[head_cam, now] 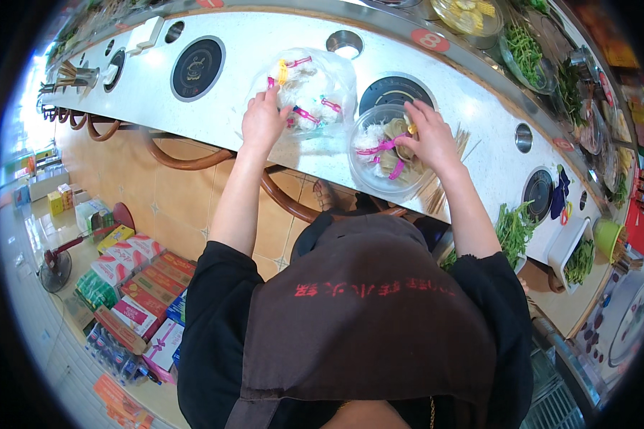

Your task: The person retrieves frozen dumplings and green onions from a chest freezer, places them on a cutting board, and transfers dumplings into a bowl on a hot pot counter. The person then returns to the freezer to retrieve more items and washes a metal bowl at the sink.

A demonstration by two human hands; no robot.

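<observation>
My left hand [264, 120] rests on the near left side of a clear plastic bag [335, 80], thumb and fingertips spread. White stringy bundles [300, 94] with pink, yellow and teal clip-like strips lie in the bag. My right hand [432, 134] reaches over the right side of a clear round plastic tub [360, 171]. White strands and flat tan noodle-like coils [400, 131] fill the tub, with pink strips [378, 147] among them. A small yellow piece [412, 128] shows by my right fingertips; whether I grip it is unclear. Thin wooden skewers [434, 195] lie beside the tub, partly under my right forearm.
Induction hobs [197, 68] and metal cup wells [344, 44] are set into the white counter [139, 96]. Plates of greens [523, 53] line the raised shelf behind. Leafy stalks [515, 230] and a white bin [561, 257] stand right. Chairs [188, 161] edge the counter; boxes [139, 289] fill the lower left.
</observation>
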